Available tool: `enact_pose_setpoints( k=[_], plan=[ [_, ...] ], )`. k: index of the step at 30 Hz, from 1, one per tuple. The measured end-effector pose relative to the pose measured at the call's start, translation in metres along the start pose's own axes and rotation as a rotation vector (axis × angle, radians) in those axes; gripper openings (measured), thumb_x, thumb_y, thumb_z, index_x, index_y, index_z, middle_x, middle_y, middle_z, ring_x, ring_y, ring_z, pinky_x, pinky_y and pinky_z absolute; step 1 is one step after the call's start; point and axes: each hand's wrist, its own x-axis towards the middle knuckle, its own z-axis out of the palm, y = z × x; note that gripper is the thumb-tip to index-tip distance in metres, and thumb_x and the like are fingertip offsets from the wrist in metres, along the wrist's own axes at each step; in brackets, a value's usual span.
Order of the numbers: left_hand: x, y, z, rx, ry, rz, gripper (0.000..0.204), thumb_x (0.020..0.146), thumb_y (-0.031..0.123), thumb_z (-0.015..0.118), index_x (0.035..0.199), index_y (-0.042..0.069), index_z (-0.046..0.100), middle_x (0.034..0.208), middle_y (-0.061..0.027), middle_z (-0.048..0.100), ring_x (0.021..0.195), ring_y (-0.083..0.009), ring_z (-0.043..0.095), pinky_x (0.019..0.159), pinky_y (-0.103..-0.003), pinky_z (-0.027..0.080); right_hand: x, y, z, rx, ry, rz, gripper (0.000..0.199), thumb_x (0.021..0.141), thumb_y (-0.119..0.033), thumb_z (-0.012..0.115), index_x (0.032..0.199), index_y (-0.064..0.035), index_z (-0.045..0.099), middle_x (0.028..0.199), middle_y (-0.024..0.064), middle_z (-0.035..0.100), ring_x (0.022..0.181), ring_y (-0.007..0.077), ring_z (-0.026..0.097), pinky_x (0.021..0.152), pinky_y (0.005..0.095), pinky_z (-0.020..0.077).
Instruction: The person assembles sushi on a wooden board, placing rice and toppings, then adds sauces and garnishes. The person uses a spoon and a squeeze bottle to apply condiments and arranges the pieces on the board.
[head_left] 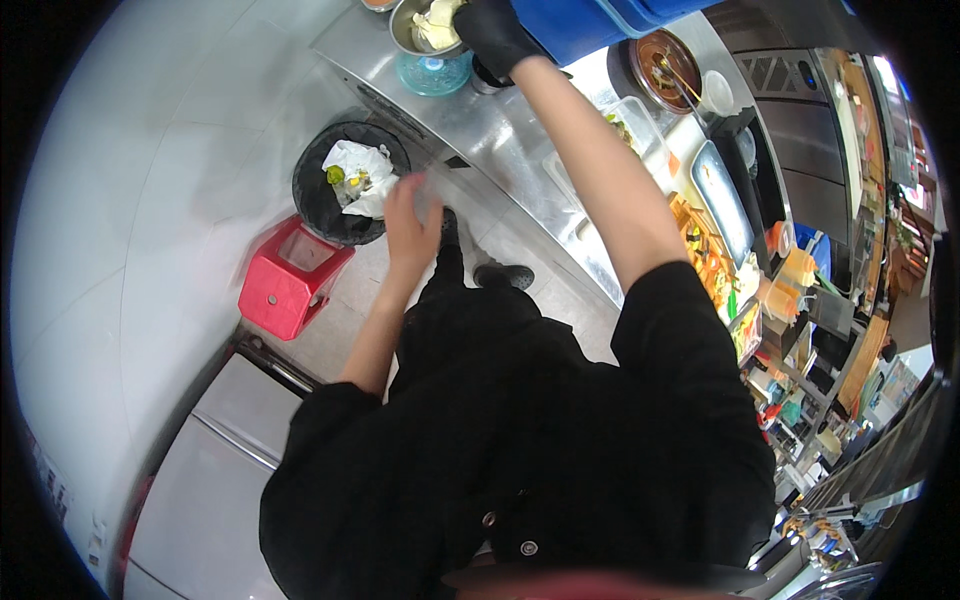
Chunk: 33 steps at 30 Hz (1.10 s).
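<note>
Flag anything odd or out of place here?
Only the left hand is bare; the right hand, at the metal bowl, wears a black glove. The bin holds crumpled waste, none spilled. Nothing else stands out.

The right arm is stretched far out in front, almost straight. The right hand [492,35] wears a black glove and its fingers curl down. The left arm is bent, with a bare forearm. The left hand [408,208] is bare, blurry, and its fingers look loosely spread.
</note>
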Motion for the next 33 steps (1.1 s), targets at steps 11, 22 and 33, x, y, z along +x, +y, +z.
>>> enact_pose_setpoints(
  k=[11, 22, 33],
  plan=[
    [-0.09, -0.023, -0.045, -0.1, -0.076, -0.558, 0.035, 0.089, 0.006, 0.065, 0.123, 0.002, 0.059, 0.116, -0.0166, 0.058, 0.111, -0.0326, 0.057, 0.098, -0.04, 0.045, 0.072, 0.053, -0.018, -1.173, 0.107, -0.443, 0.027, 0.085, -0.021, 0.057, 0.104, -0.0087, 0.071, 0.101, 0.0225, 0.07, 0.099, 0.0416, 0.064, 0.087, 0.0486, 0.0517],
    [-0.008, -0.044, -0.004, -0.343, 0.021, -0.356, 0.035, 0.091, 0.01, 0.066, 0.124, 0.002, 0.058, 0.121, -0.0138, 0.059, 0.105, -0.0266, 0.061, 0.093, -0.038, 0.048, 0.076, 0.078, 0.029, -1.304, 0.002, -0.348, 0.031, 0.074, -0.024, 0.065, 0.082, 0.0067, 0.065, 0.072, 0.0238, 0.065, 0.067, 0.0353, 0.066, 0.067, 0.0471, 0.0526],
    [0.141, -0.033, 0.019, 0.255, 0.188, -0.342, 0.072, 0.089, 0.03, 0.072, 0.14, -0.008, 0.038, 0.117, -0.0194, 0.054, 0.092, -0.0273, 0.059, 0.088, -0.041, 0.049, 0.041, -0.046, -0.012, -0.888, -0.155, -0.048, 0.033, 0.089, -0.031, 0.06, 0.098, -0.0009, 0.069, 0.1, 0.0277, 0.069, 0.093, 0.0428, 0.067, 0.079, 0.0472, 0.0521]
  ],
)
